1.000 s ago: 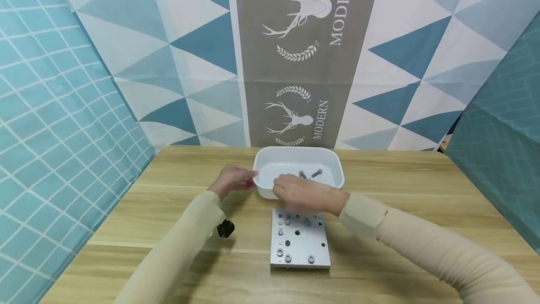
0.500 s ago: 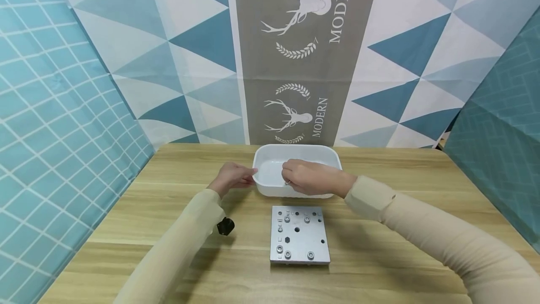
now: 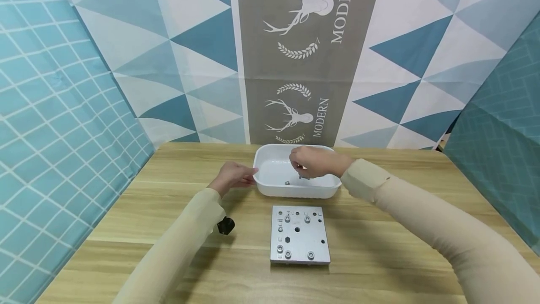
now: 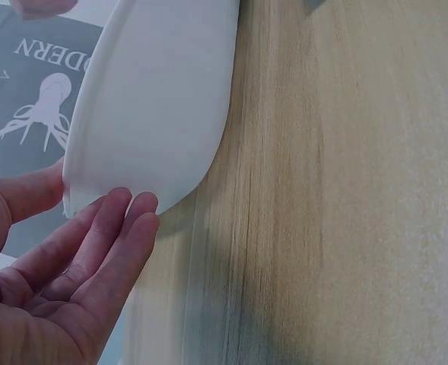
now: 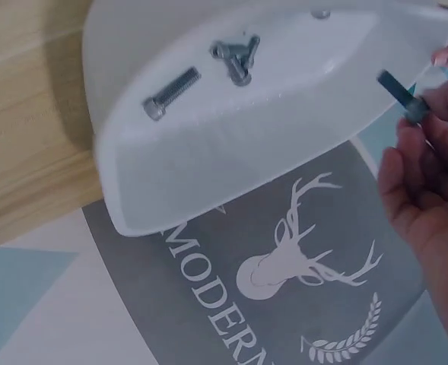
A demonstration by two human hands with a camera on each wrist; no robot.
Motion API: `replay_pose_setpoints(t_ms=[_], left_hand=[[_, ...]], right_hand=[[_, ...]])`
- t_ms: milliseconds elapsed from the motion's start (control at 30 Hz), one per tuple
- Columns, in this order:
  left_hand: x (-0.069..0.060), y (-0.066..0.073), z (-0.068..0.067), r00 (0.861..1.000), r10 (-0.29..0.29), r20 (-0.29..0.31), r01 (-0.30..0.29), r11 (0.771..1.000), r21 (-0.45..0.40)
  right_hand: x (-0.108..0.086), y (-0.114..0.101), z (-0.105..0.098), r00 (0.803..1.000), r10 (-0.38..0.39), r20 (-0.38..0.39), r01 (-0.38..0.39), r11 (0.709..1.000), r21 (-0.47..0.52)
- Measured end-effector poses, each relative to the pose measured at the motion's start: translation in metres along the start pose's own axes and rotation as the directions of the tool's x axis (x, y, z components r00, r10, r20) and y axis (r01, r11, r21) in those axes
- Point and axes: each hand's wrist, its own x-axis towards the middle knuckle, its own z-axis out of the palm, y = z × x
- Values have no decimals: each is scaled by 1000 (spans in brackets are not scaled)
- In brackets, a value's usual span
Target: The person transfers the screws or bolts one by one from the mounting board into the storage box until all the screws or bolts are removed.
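Observation:
My left hand (image 3: 233, 176) grips the left end of the white tray (image 3: 270, 190); in the left wrist view its thumb lies at the tray's rim (image 4: 70, 163) and its fingers against the outer wall. Over the tray's right half is my right hand (image 3: 316, 161). In the right wrist view this hand (image 5: 433, 171) pinches one bolt (image 5: 395, 89) by its head, the threaded end pointing away from the fingers. Inside the tray lie a single bolt (image 5: 170, 93), a small cluster of bolts (image 5: 237, 61) and another metal piece (image 5: 320, 13).
A silver metal plate (image 3: 303, 238) with several bolts and holes lies in front of the tray. Beside my left sleeve is a small black object (image 3: 226, 225). Patterned cloth (image 3: 202, 60) hangs behind the wooden table (image 3: 401, 229).
My right hand has moved back and to the right, from near the tray's front edge and the plate to above the tray's right half. The left hand stays at the tray's end.

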Motion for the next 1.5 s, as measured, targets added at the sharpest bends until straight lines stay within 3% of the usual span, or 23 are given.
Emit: replay_pose_setpoints(t_ms=[233, 467, 600, 800, 967, 1067, 1167, 1300, 1500], left_hand=[[-4, 2, 1, 1000, 10, 4, -10, 1000, 13], [-3, 2, 0, 1000, 0, -13, 0, 1000, 4], [-3, 0, 1, 1000, -4, -8, 4, 1000, 2], [-4, -2, 1, 1000, -5, -15, 5, 1000, 3], [-5, 0, 2, 1000, -6, -19, 6, 1000, 6], [-5, 1, 2, 1000, -7, -13, 8, 1000, 21], [-5, 2, 1, 1000, 11, -1, -11, 1000, 30], [-7, 5, 0, 999, 40, 6, -40, 999, 32], [-6, 3, 1, 1000, 10, 10, -10, 999, 51]], right_hand=[[13, 13, -4, 974, 153, 166, -161, 986, 38], [22, 23, -3, 938, 263, 225, -270, 963, 2], [22, 27, -1, 904, 330, 271, -346, 938, 13], [16, 25, 3, 891, 335, 307, -357, 934, 18], [6, 17, 6, 931, 268, 247, -284, 958, 32], [-2, 8, 6, 968, 185, 172, -192, 981, 27], [-11, -4, 6, 986, 129, 101, -131, 991, 8], [-23, -23, 8, 996, 78, 35, -79, 997, 25], [-41, -56, 19, 999, -46, 10, 45, 995, 89]])
